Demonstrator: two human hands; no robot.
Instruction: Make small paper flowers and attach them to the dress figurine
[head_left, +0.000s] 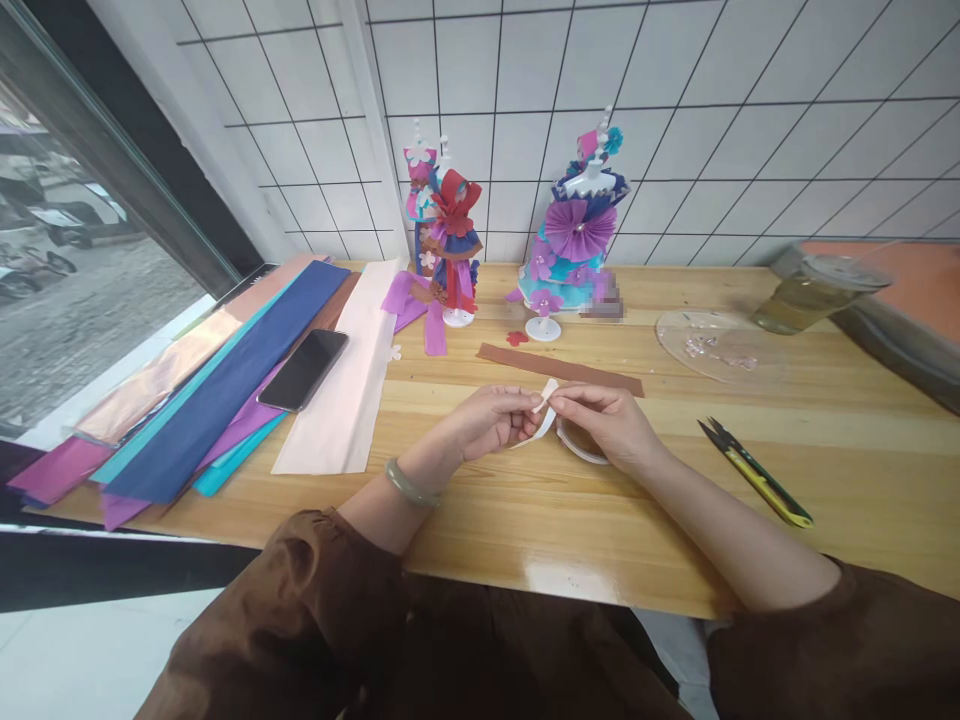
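Note:
My left hand (489, 420) pinches a narrow white strip of tape (547, 425) between thumb and fingers. The thumb and forefinger of my right hand (613, 422) meet at the same strip, close to the left fingertips. One end of it sticks up above the fingers and a longer part hangs below. Under the right hand lies a round roll of tape (592, 458) with a pale rim, partly covered by that hand. Just behind both hands, a brown paper strip (561, 370) lies flat on the wooden table (480, 520).
Thread snips (756, 474) lie at right, near a clear plate (679, 345) with small beads and a lidded cup (806, 295). Dress stands with paper flowers (577, 230) are by the wall. Folded coloured paper (247, 375) and a phone (306, 370) are left.

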